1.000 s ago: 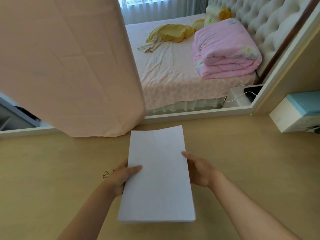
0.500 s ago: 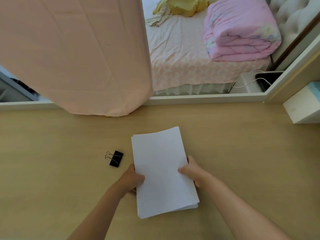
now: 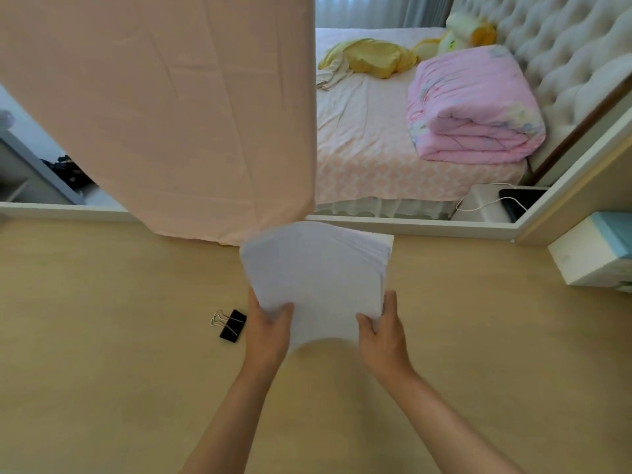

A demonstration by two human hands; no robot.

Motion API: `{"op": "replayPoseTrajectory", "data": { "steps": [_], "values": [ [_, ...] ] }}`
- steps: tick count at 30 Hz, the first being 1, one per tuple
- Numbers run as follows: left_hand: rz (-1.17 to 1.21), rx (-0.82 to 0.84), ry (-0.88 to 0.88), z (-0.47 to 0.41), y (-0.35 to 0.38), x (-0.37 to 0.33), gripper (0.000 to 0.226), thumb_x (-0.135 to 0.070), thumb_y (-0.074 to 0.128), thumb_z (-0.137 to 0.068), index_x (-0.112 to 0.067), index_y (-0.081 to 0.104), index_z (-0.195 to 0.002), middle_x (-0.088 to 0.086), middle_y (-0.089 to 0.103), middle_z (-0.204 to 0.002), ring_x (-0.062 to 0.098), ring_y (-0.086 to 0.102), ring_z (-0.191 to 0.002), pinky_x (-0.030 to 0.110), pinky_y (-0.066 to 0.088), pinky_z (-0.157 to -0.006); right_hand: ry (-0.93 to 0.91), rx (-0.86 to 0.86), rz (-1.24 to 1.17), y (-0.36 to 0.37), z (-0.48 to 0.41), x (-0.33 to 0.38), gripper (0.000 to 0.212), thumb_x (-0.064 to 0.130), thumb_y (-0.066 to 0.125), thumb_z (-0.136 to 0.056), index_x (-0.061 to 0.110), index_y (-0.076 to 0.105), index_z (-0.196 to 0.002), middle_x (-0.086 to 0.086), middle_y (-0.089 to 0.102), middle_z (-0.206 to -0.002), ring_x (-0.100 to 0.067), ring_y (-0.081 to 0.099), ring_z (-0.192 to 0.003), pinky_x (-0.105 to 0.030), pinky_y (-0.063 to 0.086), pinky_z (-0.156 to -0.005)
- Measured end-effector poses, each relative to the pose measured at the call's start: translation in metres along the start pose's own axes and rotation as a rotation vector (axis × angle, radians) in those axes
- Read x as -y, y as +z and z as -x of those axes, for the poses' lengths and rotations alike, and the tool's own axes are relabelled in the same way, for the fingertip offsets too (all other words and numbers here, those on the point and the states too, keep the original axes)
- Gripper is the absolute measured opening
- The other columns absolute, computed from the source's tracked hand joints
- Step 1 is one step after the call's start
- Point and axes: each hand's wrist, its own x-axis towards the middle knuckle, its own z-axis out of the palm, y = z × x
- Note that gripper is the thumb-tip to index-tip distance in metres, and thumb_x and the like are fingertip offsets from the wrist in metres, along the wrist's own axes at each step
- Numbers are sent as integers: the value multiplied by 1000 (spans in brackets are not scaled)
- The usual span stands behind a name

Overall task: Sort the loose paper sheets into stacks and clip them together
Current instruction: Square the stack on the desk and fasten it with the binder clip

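Held paper stack (image 3: 318,278) over desk (image 3: 102,371) in left grip (image 3: 268,331) and right grip (image 3: 383,331), both clasped on its near edge, 1 binder clip (image 3: 229,325) beside left grip.

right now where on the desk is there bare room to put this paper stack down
Bare desk runs wide left of the binder clip, and between the right hand and the box. Tight spot: the clip lies close beside the left hand, which holds the paper stack with the right.

Open wooden surface (image 3: 102,371) either side, binder clip (image 3: 229,326) left of centre, hanging cloth (image 3: 171,114) behind — box (image 3: 588,254) far right
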Motion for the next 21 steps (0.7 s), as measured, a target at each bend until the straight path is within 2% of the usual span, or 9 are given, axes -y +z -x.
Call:
{"op": "replayPoseTrajectory", "data": {
  "steps": [2,3,6,9,12,14,17,19,21],
  "values": [
    [33,-45,24,4,7,-5,54,-12,72,-83,-16,49,-131,-1,63,-122,14,61,-113,37,50,-97,-23,-16,-24,-5,-1,4,44,-4,60,-89,26,40,-114,17,58,-91,-1,61,-78,-10,45,-68],
    [36,-53,24,5,9,-5,53,-13,74,-80,-15,51,-128,1,63,-121,17,61,-114,41,50,-98,-28,-4,-39,-7,-1,3,50,-6,62,-86,31,41,-113,21,57,-94,7,61,-81,-5,44,-70],
    [40,3,42,11,9,-8,59,-26,76,-71,-25,52,-125,-9,65,-118,12,62,-114,33,52,-93,12,34,-81,-15,-3,-2,63,-5,67,-83,28,42,-130,20,58,-107,23,56,-91,-5,47,-79],
    [104,61,128,9,7,-23,60,-19,82,-77,-31,51,-126,-17,66,-115,4,63,-110,27,54,-90,18,-10,-146,-24,-14,4,66,-2,68,-81,27,39,-132,14,59,-114,15,58,-98,-9,48,-83],
    [217,41,244,4,3,-54,51,-35,76,-79,-28,56,-125,-8,67,-119,18,63,-115,44,53,-96,15,-82,-220,-26,-24,17,73,13,65,-70,15,39,-139,0,62,-120,-13,62,-109,-36,52,-94],
    [234,19,316,0,4,-69,53,-45,65,-83,-29,55,-132,-2,61,-131,25,56,-125,47,46,-103,9,-83,-247,-23,-26,21,69,13,60,-67,17,42,-133,3,63,-115,-10,64,-103,-37,52,-91],
    [272,-64,265,-2,11,-89,44,-52,59,-87,-32,62,-125,-12,64,-127,7,54,-124,32,43,-103,-14,-63,-226,-19,-24,20,64,10,56,-66,26,46,-126,11,63,-111,-1,63,-98,-38,54,-90],
    [289,-138,160,-5,18,-99,27,-47,62,-91,-33,68,-114,-18,66,-118,0,57,-116,30,45,-102,-23,-62,-223,-19,-26,18,64,9,55,-65,27,48,-126,9,64,-111,-5,63,-101,-39,54,-90],
    [309,-174,72,-7,18,-103,15,-36,63,-93,-31,71,-105,-18,70,-108,5,60,-112,34,48,-102,-14,-88,-249,-19,-27,18,60,9,55,-65,27,51,-122,7,65,-109,-4,64,-98,-37,54,-87]
  ]
}}
